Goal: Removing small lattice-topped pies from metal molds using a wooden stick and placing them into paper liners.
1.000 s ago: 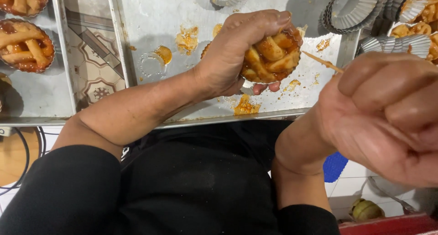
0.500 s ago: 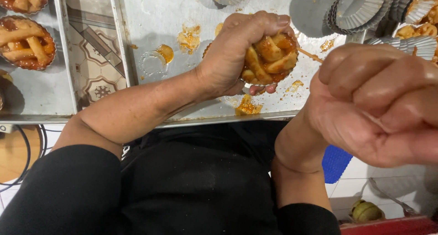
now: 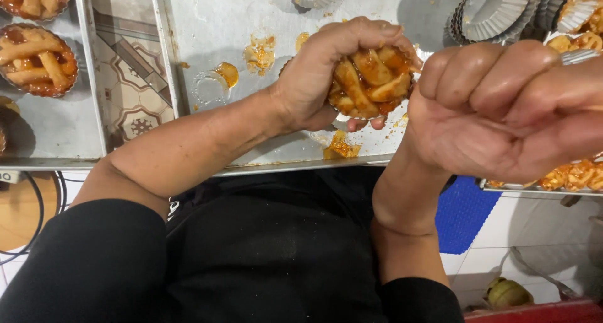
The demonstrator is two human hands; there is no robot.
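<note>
My left hand point(image 3: 317, 84) is wrapped around a small lattice-topped tart point(image 3: 370, 81), golden brown with red-orange filling. It holds the tart tilted above a metal baking tray point(image 3: 226, 21). My right hand point(image 3: 502, 109) is curled into a fist close to the camera, just right of the tart and almost touching its edge. Whether anything lies inside the fist is hidden. Sticky orange filling spots and crumbs point(image 3: 260, 53) mark the tray under the tart.
A second tray point(image 3: 56, 128) at the left carries baked lattice tarts point(image 3: 38, 59). Stacked empty fluted tins point(image 3: 496, 9) sit at the top right. More tarts point(image 3: 571, 172) lie on a tray at the right edge. Below is a blue mat point(image 3: 461, 213) on white tiles.
My right fist has moved left, closer to the tart. My left hand has kept its grip and turned the tart slightly.
</note>
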